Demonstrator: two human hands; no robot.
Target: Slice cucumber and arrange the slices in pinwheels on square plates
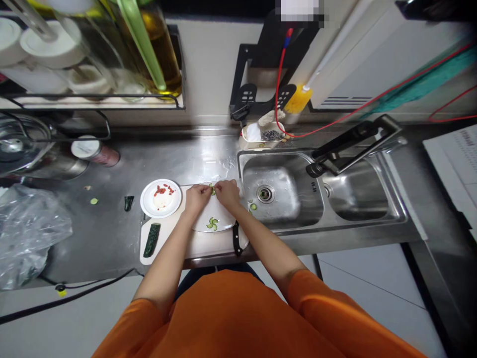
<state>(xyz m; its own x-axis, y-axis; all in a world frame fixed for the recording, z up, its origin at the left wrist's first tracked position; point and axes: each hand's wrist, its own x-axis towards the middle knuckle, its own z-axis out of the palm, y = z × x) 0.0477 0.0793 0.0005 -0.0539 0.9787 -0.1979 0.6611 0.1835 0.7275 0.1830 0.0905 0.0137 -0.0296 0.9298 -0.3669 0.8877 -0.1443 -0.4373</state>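
My left hand (199, 197) and my right hand (227, 193) meet at the far side of a white plate (201, 219), fingertips pinched. Between them are small green cucumber slices (212, 189), partly hidden by the fingers. Nearer me on the plate, several curved cucumber slices (212, 223) form a pinwheel. The plate rests on a white cutting board (167, 248). On the board's left lies a dark green piece of cucumber (151, 240). A knife with a black handle (237, 238) sits beside the plate, its blade hidden.
A small white plate (146, 205) with red bits stands at the board's far left corner. Left of it are a cucumber end (128, 203) and a plastic bag (33, 228). On the right is a double sink (318, 199) with a black faucet (343, 144). Bottles fill the rack (122, 102) above.
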